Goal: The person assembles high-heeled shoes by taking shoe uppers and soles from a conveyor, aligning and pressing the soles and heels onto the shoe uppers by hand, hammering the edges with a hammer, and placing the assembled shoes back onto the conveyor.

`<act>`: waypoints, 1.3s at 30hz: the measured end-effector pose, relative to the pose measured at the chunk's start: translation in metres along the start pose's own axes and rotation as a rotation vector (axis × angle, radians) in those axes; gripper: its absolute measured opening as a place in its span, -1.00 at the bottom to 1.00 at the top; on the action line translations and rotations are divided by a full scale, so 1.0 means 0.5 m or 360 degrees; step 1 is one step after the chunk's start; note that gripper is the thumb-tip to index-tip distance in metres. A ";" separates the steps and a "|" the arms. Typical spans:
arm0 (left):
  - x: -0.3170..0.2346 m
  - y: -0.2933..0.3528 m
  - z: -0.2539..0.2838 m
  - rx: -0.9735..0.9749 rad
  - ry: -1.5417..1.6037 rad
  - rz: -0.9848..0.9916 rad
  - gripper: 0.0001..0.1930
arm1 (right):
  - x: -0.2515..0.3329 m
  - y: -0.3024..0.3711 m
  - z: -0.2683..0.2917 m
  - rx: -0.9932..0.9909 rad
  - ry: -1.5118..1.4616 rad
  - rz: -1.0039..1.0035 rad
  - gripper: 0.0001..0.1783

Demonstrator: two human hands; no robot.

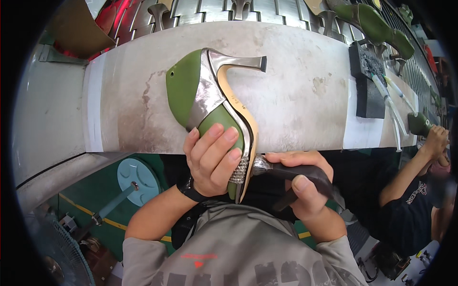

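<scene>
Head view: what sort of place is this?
Probably a shoe factory or workshop: a green heeled shoe is held partly over a worktable, another green shoe lies by what looks like a metal conveyor, and a co-worker sits nearby.

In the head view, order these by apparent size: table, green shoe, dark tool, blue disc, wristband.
1. Table
2. Green shoe
3. Dark tool, blue disc: too alike to rank; right hand partly hides tool
4. Wristband

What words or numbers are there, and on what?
I won't copy words, but print shows here:
Shoe sole: tiny marks, too small to read.
Grey shirt: red print, too small to read.
Grey shirt: big dark letters, cut off.
Co-worker's dark shirt: pale letters, blurred.
</scene>
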State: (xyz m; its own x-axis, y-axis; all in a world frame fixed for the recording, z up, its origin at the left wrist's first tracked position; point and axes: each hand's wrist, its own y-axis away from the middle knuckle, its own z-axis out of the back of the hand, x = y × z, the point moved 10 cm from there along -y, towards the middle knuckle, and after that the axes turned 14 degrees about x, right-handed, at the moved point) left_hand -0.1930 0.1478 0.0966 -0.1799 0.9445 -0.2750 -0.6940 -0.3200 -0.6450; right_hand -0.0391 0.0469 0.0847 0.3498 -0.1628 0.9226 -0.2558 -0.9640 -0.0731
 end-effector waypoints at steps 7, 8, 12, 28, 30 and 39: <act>-0.006 0.005 -0.003 -0.0054 -0.0026 -0.0042 -0.69 | 0.103 -0.112 -0.016 0.0395 0.0543 0.0030 -0.63; -0.003 0.007 0.001 -0.0055 -0.0022 -0.0017 -0.69 | 0.124 -0.131 -0.044 0.0578 0.0815 0.0060 -0.65; -0.002 -0.004 0.004 0.0031 0.0092 0.0058 -0.70 | 0.164 -0.146 -0.115 0.0804 0.1240 0.0095 -0.65; -0.009 0.000 -0.014 0.0111 0.0050 -0.0016 -0.37 | 0.107 0.013 -0.132 0.0588 0.1094 -0.0248 -0.61; -0.007 -0.005 -0.011 0.0066 0.0040 -0.0022 -0.37 | 0.192 0.014 -0.082 0.0174 0.0600 0.0175 -0.51; -0.004 -0.006 -0.003 -0.0019 0.0203 0.0133 -0.72 | 0.145 -0.099 -0.086 0.0168 0.0950 -0.0161 -0.62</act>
State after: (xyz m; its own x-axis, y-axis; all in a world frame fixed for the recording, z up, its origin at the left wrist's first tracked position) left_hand -0.1896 0.1469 0.0979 -0.1462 0.8975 -0.4161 -0.6717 -0.3989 -0.6243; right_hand -0.0397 0.0919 0.1717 -0.2052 0.0469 0.9776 -0.1466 -0.9891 0.0167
